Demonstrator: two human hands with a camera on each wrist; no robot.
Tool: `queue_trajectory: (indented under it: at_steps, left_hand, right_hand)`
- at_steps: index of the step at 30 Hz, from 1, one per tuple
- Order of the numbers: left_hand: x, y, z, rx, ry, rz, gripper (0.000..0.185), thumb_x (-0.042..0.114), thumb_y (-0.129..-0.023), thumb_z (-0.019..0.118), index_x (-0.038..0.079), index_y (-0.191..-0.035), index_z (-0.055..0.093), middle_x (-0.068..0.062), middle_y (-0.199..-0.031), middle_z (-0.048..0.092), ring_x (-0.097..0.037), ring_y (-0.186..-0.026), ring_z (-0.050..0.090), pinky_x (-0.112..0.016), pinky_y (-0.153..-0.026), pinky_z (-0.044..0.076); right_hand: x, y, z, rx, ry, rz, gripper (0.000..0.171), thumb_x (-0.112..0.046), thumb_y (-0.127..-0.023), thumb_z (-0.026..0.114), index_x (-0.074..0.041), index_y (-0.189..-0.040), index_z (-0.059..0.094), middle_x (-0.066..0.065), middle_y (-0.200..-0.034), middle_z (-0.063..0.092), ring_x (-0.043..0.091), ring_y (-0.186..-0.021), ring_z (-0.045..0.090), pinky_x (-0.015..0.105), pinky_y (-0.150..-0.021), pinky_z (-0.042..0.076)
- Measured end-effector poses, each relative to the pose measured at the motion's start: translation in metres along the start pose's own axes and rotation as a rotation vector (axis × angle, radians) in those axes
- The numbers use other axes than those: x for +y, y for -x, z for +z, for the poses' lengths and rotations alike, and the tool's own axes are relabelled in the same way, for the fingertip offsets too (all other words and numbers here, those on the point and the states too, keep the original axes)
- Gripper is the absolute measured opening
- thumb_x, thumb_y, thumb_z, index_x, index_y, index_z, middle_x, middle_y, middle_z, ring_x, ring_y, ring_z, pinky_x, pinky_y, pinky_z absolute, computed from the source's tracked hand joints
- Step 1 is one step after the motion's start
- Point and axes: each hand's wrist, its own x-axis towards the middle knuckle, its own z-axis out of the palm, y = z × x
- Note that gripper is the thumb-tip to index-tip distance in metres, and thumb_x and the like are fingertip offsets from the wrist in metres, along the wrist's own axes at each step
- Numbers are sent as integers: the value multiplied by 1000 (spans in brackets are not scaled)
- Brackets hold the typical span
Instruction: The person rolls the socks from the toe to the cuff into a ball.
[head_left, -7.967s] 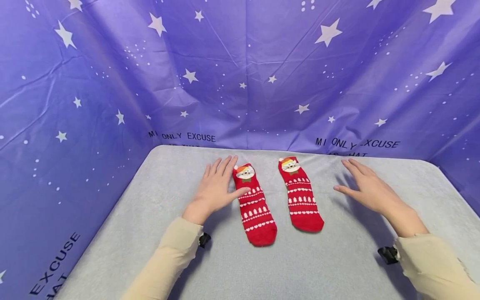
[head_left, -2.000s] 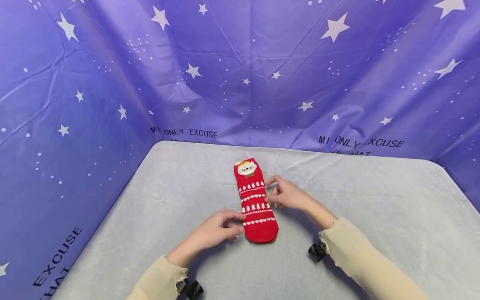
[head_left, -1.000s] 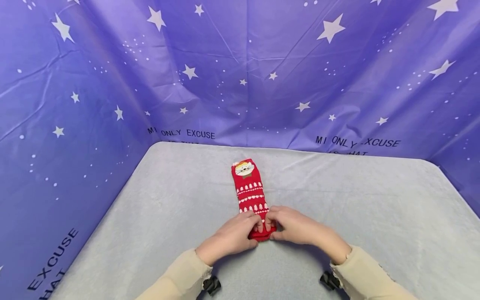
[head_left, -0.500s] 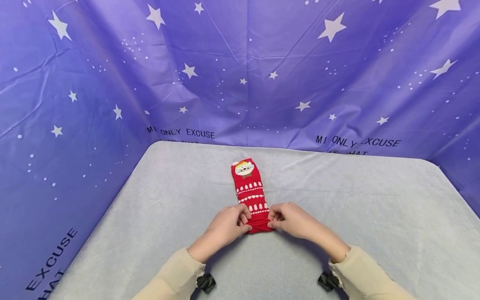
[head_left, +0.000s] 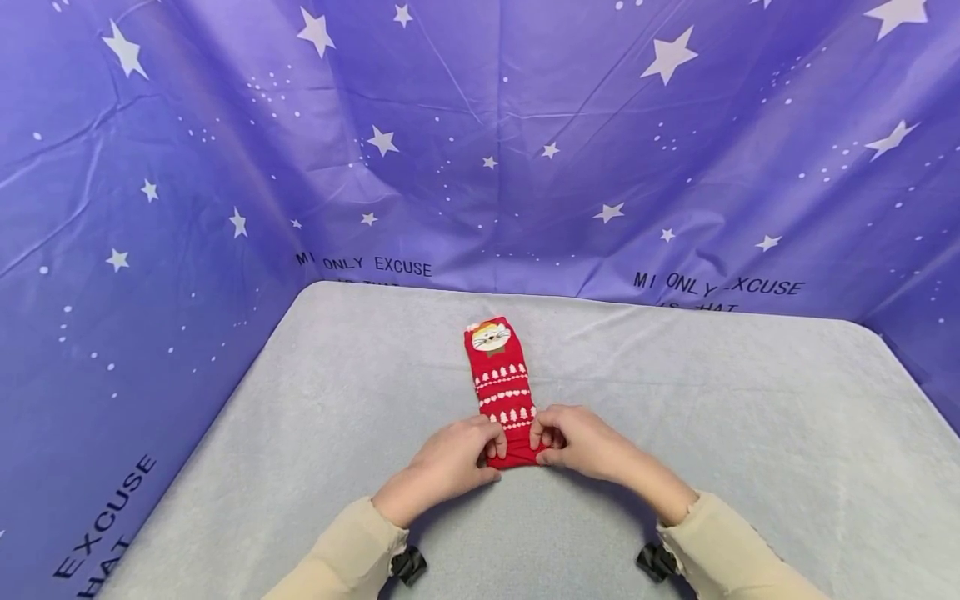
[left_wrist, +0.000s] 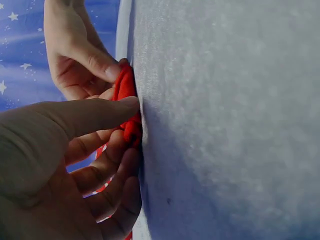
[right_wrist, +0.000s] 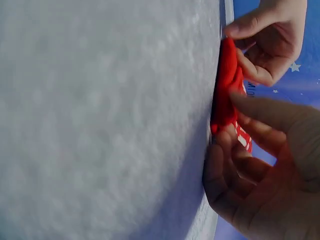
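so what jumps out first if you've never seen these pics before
The red socks with white trees, hearts and a cat face lie stacked lengthwise at the middle of the grey table. At their near end the left hand and the right hand each pinch the toe, which looks rolled up. Behind and on both sides hangs a purple backdrop with white stars.
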Motion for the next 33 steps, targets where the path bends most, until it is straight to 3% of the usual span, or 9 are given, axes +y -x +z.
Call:
queue_trajectory:
  at_steps: [6,11,20,27,29,33]
  left_hand:
    - [0,-4,0,-22,-36,-25,32,22,-77,85,20,-81,53,10,-76,50,-5,-67,44,-21,-58,38]
    - [-3,-3,0,32,14,-52,27,18,-79,81,20,-79,54,9,-75,51,-5,-65,44,-20,-56,37]
    - [-14,0,1,133,233,-110,14,17,-85,77,19,-81,64,10,-73,63,1,-65,51,-18,-60,43]
    - [-24,5,-7,78,597,-172,7,13,-88,72,7,-86,69,-6,-74,68,-10,-55,58,-24,-50,49]
    - [-25,5,-9,68,624,-189,7,13,-88,71,6,-86,70,-7,-74,69,-12,-56,58,-25,-50,48]
    - [-27,5,-9,72,565,-214,8,13,-88,72,8,-83,71,-3,-71,67,-10,-53,56,-22,-50,45]
  right_hand:
    - [2,-1,0,-34,64,-21,30,-8,-72,84,-15,-85,58,-4,-77,53,5,-69,46,20,-62,41]
    - [5,-3,1,-13,40,-14,21,-6,-78,79,-14,-85,61,-6,-74,55,2,-67,47,19,-62,43]
    - [13,-5,-1,-29,-218,58,7,-9,-87,70,-5,-92,67,0,-76,63,3,-65,54,20,-60,49]
    - [10,-6,-3,-110,-452,82,16,-9,-92,64,7,-97,64,7,-78,65,11,-67,58,24,-60,54]
    - [8,-7,-3,-134,-488,97,17,-8,-92,63,8,-97,64,5,-78,64,11,-67,59,24,-61,54]
    - [5,-11,-2,-132,-500,164,16,-8,-92,65,8,-96,64,2,-76,63,10,-65,59,24,-61,55]
